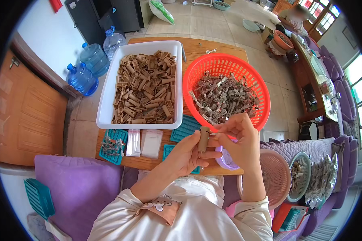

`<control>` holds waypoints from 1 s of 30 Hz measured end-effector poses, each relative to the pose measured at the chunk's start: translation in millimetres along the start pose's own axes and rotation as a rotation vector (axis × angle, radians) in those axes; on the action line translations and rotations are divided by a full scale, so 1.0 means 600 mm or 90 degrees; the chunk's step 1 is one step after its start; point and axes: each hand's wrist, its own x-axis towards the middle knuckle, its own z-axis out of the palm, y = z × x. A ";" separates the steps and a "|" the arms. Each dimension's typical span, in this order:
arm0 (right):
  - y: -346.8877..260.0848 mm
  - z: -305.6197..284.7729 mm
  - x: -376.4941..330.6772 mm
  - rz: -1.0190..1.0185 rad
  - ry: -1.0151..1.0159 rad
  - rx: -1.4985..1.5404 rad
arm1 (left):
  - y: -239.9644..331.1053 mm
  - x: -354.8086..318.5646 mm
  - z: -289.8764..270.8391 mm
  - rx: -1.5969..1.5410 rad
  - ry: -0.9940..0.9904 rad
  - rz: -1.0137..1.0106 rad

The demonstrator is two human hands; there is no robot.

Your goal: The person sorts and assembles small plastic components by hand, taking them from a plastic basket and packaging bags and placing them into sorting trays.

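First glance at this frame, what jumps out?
The bright orange-red basket at the table's right, heaped with small silvery metal pieces, catches the eye first. Left of it sits a white tray packed with brown cardboard pieces. In front, the left hand holds one brown tube upright while the right hand works at it with a small metal part.

Left hand (188, 154): gripping brown tube (204, 138) upright
Right hand (240, 138): pinching small metal piece (212, 136) beside tube
White tray (108, 105): filled with brown tubes
Red basket (226, 66): heaped with metal pieces
Table (197, 50): wooden, beneath both
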 end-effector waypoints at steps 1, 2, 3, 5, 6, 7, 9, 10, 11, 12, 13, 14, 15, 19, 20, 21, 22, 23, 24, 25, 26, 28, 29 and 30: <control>-0.004 0.003 0.002 -0.003 -0.019 -0.052 | 0.000 -0.001 0.002 0.022 0.012 0.011; -0.006 0.006 0.003 -0.006 -0.038 -0.105 | 0.000 -0.002 0.002 0.044 0.023 0.022; -0.005 0.010 0.004 -0.007 -0.041 -0.105 | 0.002 -0.004 0.001 0.044 0.022 0.025; -0.002 0.017 0.005 0.013 -0.038 -0.102 | 0.007 -0.006 -0.004 0.035 0.049 0.000; 0.000 0.021 0.007 0.012 -0.041 -0.102 | 0.008 -0.007 -0.006 0.033 0.050 0.004; 0.002 0.023 0.008 0.007 -0.050 -0.123 | 0.008 -0.007 -0.006 0.063 0.056 0.009; 0.005 0.026 0.009 0.004 -0.059 -0.144 | 0.010 -0.009 -0.008 0.090 0.062 0.013; 0.006 0.027 0.008 0.009 -0.066 -0.155 | 0.010 -0.009 -0.009 0.122 0.087 0.000; 0.007 0.027 0.007 0.015 -0.072 -0.167 | 0.010 -0.011 -0.010 0.155 0.112 -0.015; 0.009 0.027 0.006 0.016 -0.074 -0.167 | 0.010 -0.013 -0.011 0.153 0.113 -0.013; 0.012 0.027 0.004 0.026 -0.076 -0.161 | 0.010 -0.015 -0.013 0.145 0.094 -0.017; 0.013 0.027 0.002 0.037 -0.077 -0.155 | 0.011 -0.018 -0.014 0.138 0.075 -0.020; 0.014 0.027 0.001 0.039 -0.080 -0.156 | 0.011 -0.019 -0.015 0.135 0.076 -0.019; 0.011 0.026 -0.003 0.028 -0.085 -0.178 | 0.017 -0.025 -0.017 0.159 0.064 -0.025; 0.008 0.028 -0.003 0.035 -0.071 -0.138 | 0.019 -0.026 -0.018 0.155 0.059 -0.033; 0.006 0.030 -0.002 0.037 -0.074 -0.137 | 0.019 -0.026 -0.017 0.152 0.062 -0.032; 0.005 0.033 0.000 0.019 -0.087 -0.175 | 0.020 -0.026 -0.013 0.156 0.080 -0.018; 0.003 0.036 0.001 0.000 -0.100 -0.213 | 0.020 -0.027 -0.012 0.160 0.099 -0.005; 0.000 0.038 0.002 0.001 -0.103 -0.212 | 0.022 -0.029 -0.014 0.159 0.100 -0.003; -0.003 0.041 0.003 -0.019 -0.103 -0.236 | 0.023 -0.030 -0.018 0.162 0.084 -0.009; -0.004 0.042 0.004 -0.038 -0.104 -0.260 | 0.024 -0.032 -0.020 0.164 0.069 -0.015; 0.001 0.044 0.004 -0.054 -0.114 -0.262 | 0.024 -0.034 -0.022 0.178 0.058 -0.010; 0.003 0.045 0.004 -0.070 -0.121 -0.265 | 0.024 -0.034 -0.022 0.192 0.047 -0.005; 0.003 0.046 0.004 -0.070 -0.123 -0.264 | 0.024 -0.036 -0.020 0.191 0.048 -0.004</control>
